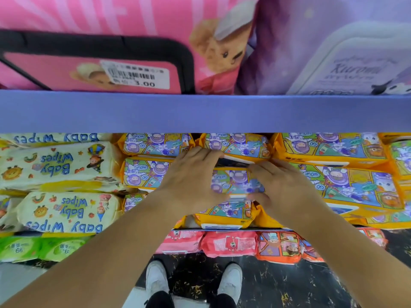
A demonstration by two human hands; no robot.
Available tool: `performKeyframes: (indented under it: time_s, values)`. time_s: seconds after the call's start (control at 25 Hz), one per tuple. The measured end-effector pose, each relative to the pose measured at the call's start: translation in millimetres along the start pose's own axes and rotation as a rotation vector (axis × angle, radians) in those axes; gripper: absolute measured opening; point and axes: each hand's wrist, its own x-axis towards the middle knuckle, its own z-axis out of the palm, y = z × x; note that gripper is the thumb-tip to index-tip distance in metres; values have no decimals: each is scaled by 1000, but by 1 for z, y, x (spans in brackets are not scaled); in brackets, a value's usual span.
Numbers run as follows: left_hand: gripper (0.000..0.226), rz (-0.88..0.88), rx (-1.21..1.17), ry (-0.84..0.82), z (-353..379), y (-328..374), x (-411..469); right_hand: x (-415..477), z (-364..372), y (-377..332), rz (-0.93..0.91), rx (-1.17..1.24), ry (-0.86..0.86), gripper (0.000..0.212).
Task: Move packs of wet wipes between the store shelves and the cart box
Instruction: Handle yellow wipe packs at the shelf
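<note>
- The left hand and the right hand grasp one yellow pack of wet wipes between them, one at each end.
- Each hand is clamped on the pack, with fingers curled over its far edge and the thumb at its near edge. The pack is somewhat blurred.
- The pack's long axis runs left to right, parallel to the blue shelf edge above it. Its cartoon print reads upside down from this view.
- It sits at the middle shelf level, over a row of matching yellow packs that lie with the same left-to-right axis.
- Cream "Baby Wipes" packs lie to the left, also lengthwise across the shelf.
- A pink pack with a price label stands on the shelf above, beside a purple pack.
- Pink-red packs and green packs fill the lower shelf.
- White shoes stand on the dark marbled floor.
</note>
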Motion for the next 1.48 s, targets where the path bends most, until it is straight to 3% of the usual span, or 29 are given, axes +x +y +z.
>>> performKeyframes:
  time_s: [0.24, 0.36, 0.64, 0.76, 0.88, 1.0, 1.08, 1.28, 1.36, 1.48]
  values:
    - [67, -43, 17, 109, 10, 7, 2, 2, 6, -9, 140, -35, 40, 62]
    - [65, -67, 21, 69, 5, 11, 5, 4, 3, -7, 144, 2, -6, 63]
    - [67, -170, -31, 36, -11, 28, -11, 8, -29, -23, 371, 423, -79, 37]
    - [63, -260, -333, 30, -26, 32, -23, 7, -49, -36, 506, 589, -79, 37]
    - [53, -451, -806, -31, -46, 38, -35, 5, -67, -53, 673, 727, -104, 43]
    - [19, -628, -1166, -16, -64, 29, -55, 9, -74, -76, 752, 829, -73, 42]
    - [6, -678, -1193, 70, -74, 6, -77, 17, -74, -95, 734, 862, -75, 46]
    - [10, -972, -1111, 326, -97, -109, -142, 69, -53, -168, 460, 801, -208, 51]
    - [29, -1136, -1034, 427, -103, -157, -159, 95, -39, -199, 331, 698, -242, 55]
    - [76, -1248, -1018, 496, -107, -211, -169, 134, -17, -236, 159, 501, -281, 76]
